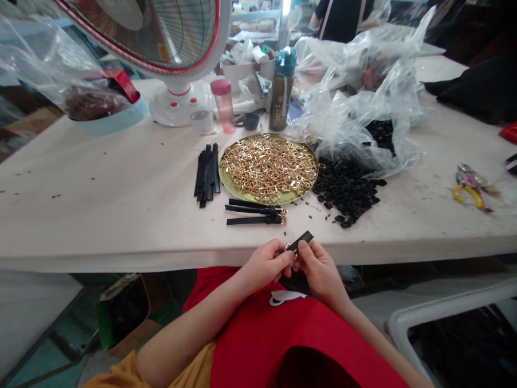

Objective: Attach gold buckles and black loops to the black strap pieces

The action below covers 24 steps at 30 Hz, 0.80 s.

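Observation:
At the table's front edge, my left hand [271, 262] pinches a small gold buckle [288, 247] on a black strap [302, 240]. My right hand [319, 268] grips the strap itself, thumb on top, its free end pointing up and right. Just beyond lie a few black straps with gold buckles [254, 220], next to a round tray [224, 182] heaped with gold buckles [269, 164]. Plain black strips [207, 175] are bundled left of the tray. On its right spreads a pile of small black loops [347, 188], partly under clear plastic.
A white fan [177, 105] stands at the back left, near a pink cup [224, 105] and a dark bottle [281, 89]. Plastic bags [355, 108] cover the back right. Yellow-handled pliers [468, 195] lie at right. A white bin [404, 318] is below the table.

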{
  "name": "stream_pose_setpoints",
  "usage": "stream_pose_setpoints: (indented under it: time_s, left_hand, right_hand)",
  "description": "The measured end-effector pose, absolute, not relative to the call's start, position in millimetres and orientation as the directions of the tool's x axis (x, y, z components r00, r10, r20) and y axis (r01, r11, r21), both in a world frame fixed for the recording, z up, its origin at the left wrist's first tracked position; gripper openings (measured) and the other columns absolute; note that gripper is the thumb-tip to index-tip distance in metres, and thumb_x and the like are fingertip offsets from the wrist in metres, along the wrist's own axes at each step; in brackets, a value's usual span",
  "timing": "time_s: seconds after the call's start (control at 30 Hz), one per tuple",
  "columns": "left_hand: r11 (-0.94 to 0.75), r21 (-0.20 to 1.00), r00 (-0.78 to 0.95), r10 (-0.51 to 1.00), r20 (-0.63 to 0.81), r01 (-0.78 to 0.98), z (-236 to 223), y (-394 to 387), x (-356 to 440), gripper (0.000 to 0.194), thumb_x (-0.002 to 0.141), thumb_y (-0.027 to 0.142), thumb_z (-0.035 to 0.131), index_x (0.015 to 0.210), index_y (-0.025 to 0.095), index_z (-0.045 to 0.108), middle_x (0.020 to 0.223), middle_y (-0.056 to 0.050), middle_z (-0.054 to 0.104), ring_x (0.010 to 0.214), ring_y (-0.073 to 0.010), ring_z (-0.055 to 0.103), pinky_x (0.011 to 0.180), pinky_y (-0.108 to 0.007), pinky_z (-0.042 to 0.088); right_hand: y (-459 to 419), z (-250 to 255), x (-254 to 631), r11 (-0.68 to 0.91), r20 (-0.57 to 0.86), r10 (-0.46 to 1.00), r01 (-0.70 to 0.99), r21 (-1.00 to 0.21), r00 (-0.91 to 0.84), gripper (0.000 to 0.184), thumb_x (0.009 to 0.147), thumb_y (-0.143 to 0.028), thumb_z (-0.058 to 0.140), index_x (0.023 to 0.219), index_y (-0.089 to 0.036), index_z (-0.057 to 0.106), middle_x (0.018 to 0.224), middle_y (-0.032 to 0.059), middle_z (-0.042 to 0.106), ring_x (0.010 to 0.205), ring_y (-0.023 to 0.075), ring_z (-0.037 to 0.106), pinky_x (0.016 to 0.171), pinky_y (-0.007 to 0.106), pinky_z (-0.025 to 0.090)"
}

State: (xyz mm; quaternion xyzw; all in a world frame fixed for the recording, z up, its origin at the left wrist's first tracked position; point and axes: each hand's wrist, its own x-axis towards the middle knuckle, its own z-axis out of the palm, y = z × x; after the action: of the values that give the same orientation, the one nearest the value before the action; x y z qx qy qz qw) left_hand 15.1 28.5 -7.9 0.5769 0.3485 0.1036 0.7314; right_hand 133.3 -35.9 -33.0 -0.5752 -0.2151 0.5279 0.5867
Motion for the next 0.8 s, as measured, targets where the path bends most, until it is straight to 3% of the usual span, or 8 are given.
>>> stream_pose_setpoints:
  time_s: [0.17, 0.27, 0.33, 0.4, 0.47, 0.5, 0.67, 0.8]
  left_hand:
    - [0.226, 0.922, 0.716, 0.581, -0.388, 0.316, -8, 29, 17, 0.019, 0.081, 0.034, 0.042, 0.073, 0.016, 0.044, 0.053, 0.005, 0.049, 0.039, -0.0043, 0.036, 0.041, -0.016, 0.028]
    - [0.198, 0.915, 0.699, 0.595, -0.397, 0.352, -11, 30, 19, 0.018, 0.081, 0.032, 0.042, 0.073, 0.017, 0.044, 0.052, 0.005, 0.049, 0.04, -0.005, 0.036, 0.042, -0.017, 0.029]
    - [0.198, 0.914, 0.689, 0.605, -0.399, 0.355, -11, 30, 21, 0.018, 0.081, 0.032, 0.042, 0.073, 0.017, 0.044, 0.052, 0.005, 0.049, 0.041, -0.0057, 0.036, 0.043, -0.017, 0.029]
    - [0.166, 0.92, 0.671, 0.64, -0.374, 0.355, -9, 30, 21, 0.019, 0.082, 0.034, 0.041, 0.072, 0.017, 0.044, 0.053, 0.004, 0.05, 0.044, -0.0067, 0.039, 0.046, -0.018, 0.032]
    - [0.106, 0.926, 0.646, 0.688, -0.331, 0.362, -5, 30, 21, 0.022, 0.082, 0.035, 0.041, 0.069, 0.017, 0.044, 0.054, 0.004, 0.05, 0.049, -0.0079, 0.042, 0.05, -0.019, 0.033]
    - [0.084, 0.928, 0.642, 0.699, -0.315, 0.364, -3, 31, 21, 0.023, 0.082, 0.036, 0.041, 0.069, 0.017, 0.043, 0.053, 0.004, 0.049, 0.05, -0.0082, 0.042, 0.051, -0.019, 0.033]
    - [0.104, 0.925, 0.699, 0.626, -0.347, 0.366, 1, 42, 21, 0.027, 0.079, 0.043, 0.047, 0.07, 0.018, 0.041, 0.049, 0.007, 0.042, 0.044, -0.0074, 0.036, 0.045, -0.019, 0.028]
    - [0.092, 0.918, 0.695, 0.626, -0.354, 0.385, -4, 53, 28, 0.029, 0.077, 0.045, 0.05, 0.068, 0.018, 0.042, 0.048, 0.007, 0.04, 0.045, -0.0077, 0.035, 0.045, -0.019, 0.028]
  right_hand:
    - [-31, -39, 132, -0.194, -0.427, 0.85, -0.573, -0.796, 0.307, 0.029, 0.071, -0.046, 0.061, 0.07, -0.02, 0.048, 0.052, -0.0069, 0.047, 0.045, 0.0079, 0.044, 0.047, 0.021, 0.036]
    - [-31, -37, 131, -0.197, -0.426, 0.839, -0.541, -0.818, 0.339, 0.029, 0.073, -0.047, 0.058, 0.069, -0.021, 0.047, 0.052, -0.0068, 0.045, 0.045, 0.009, 0.043, 0.047, 0.023, 0.038]
    - [-33, -34, 132, -0.198, -0.347, 0.83, -0.35, -0.916, 0.438, 0.027, 0.075, -0.046, 0.055, 0.068, -0.021, 0.048, 0.054, -0.0051, 0.046, 0.048, 0.0103, 0.044, 0.049, 0.024, 0.039]
    - [-35, -30, 135, -0.152, -0.138, 0.832, -0.017, -0.988, 0.537, 0.023, 0.075, -0.042, 0.057, 0.067, -0.021, 0.053, 0.061, -0.0019, 0.05, 0.056, 0.0127, 0.048, 0.054, 0.026, 0.04]
    - [-35, -26, 139, -0.1, 0.052, 0.839, 0.247, -0.964, 0.542, 0.017, 0.073, -0.037, 0.06, 0.067, -0.021, 0.057, 0.067, 0.0004, 0.053, 0.064, 0.0145, 0.049, 0.059, 0.026, 0.04]
    - [-34, -25, 141, -0.094, 0.077, 0.845, 0.289, -0.953, 0.529, 0.015, 0.072, -0.035, 0.06, 0.068, -0.021, 0.057, 0.068, 0.0006, 0.053, 0.064, 0.0148, 0.049, 0.059, 0.027, 0.04]
    - [-24, -22, 146, -0.205, -0.186, 0.879, -0.004, -0.979, 0.439, 0.015, 0.075, -0.034, 0.056, 0.077, -0.019, 0.054, 0.067, -0.0009, 0.057, 0.06, 0.0135, 0.05, 0.057, 0.025, 0.041]
    - [-17, -25, 150, -0.196, -0.193, 0.886, -0.036, -0.98, 0.422, 0.015, 0.075, -0.033, 0.056, 0.078, -0.018, 0.054, 0.07, 0.0002, 0.058, 0.063, 0.0135, 0.05, 0.059, 0.026, 0.041]
